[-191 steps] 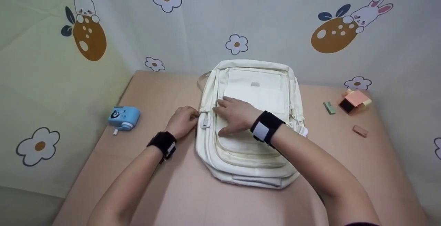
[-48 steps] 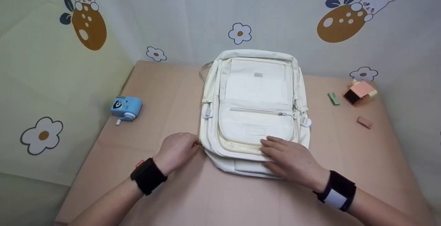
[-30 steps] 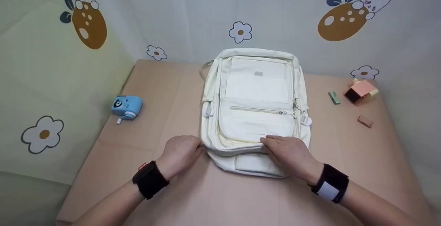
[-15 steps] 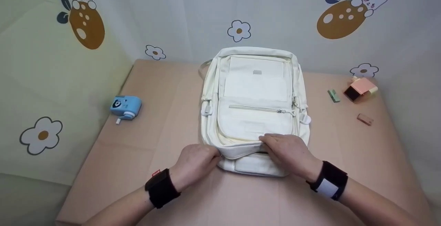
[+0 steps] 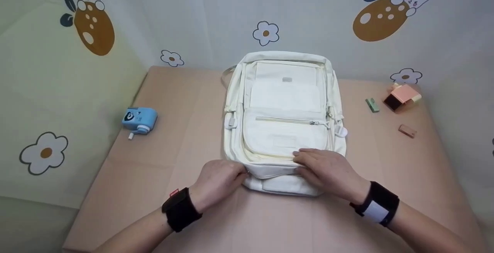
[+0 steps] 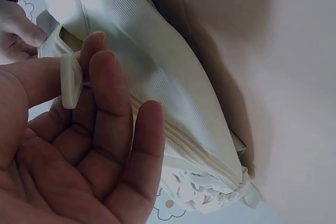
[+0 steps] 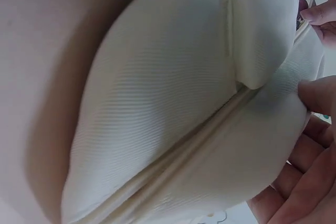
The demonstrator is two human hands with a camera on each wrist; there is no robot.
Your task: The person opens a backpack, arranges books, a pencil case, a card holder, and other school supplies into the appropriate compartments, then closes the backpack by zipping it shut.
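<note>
A cream backpack lies front up on the table, its lower end towards me. At its lower left edge my left hand pinches a pale zipper pull between thumb and index finger; the other fingers are loosely bent. Beside the pull, a short gap shows in the seam in the left wrist view, and a zipper track runs along the side behind the fingers. My right hand grips the bag's lower front edge, thumb on the outer fabric and fingers behind it.
A blue crank pencil sharpener stands at the table's left edge. To the right lie a pink boxy object with a dark opening, a small green block and a small brownish-pink block. A patterned curtain rises behind.
My left hand has travelled down the bag's left side and round its lower corner with the zipper pull. My right hand has gone from the bag's middle to gripping its lower edge.
</note>
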